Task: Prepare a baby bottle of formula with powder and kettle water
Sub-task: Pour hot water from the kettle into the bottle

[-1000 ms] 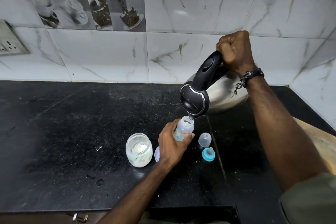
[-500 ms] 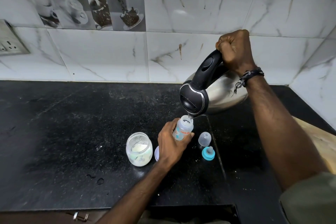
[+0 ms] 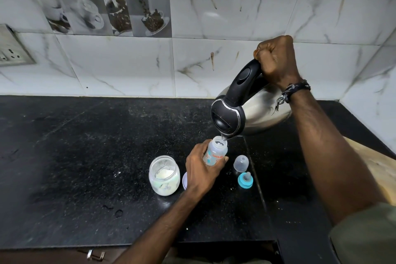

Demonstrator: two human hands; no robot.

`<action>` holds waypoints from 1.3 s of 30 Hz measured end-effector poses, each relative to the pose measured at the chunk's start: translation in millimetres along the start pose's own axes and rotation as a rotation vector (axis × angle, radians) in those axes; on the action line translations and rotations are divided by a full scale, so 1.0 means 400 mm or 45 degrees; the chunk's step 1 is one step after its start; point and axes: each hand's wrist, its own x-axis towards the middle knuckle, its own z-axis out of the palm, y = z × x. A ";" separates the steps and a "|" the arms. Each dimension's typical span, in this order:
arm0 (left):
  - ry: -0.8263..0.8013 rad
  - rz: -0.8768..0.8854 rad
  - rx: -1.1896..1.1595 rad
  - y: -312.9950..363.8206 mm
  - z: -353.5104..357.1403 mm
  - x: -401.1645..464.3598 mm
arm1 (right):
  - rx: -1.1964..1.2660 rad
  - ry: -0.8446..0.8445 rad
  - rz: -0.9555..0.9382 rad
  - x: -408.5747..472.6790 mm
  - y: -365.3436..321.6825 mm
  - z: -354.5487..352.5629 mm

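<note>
Resting bottle (image 3: 216,153) inside left grip (image 3: 202,169)

Steel kettle (image 3: 260,111) tipped steeply, spout just over open bottle (image 3: 216,152); powder jar (image 3: 164,175) left of that grip, teat (image 3: 245,180) and cap (image 3: 241,163) right.

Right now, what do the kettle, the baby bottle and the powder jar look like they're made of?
Kettle: likely brushed stainless steel, with a soft grey sheen; its handle and lid look like black plastic. Baby bottle: translucent, probably plastic, with printed orange lettering. Powder jar: clear, glass or plastic, hard to tell; white powder shows through its wall.
</note>
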 end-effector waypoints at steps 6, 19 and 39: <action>-0.008 0.004 -0.003 0.000 -0.001 -0.002 | -0.010 -0.009 -0.007 0.000 -0.003 -0.003; -0.024 0.000 -0.024 -0.001 -0.007 -0.004 | -0.010 -0.007 0.008 -0.004 -0.008 -0.007; -0.024 -0.006 -0.052 0.006 -0.004 -0.001 | 0.014 0.012 0.009 -0.003 -0.015 -0.006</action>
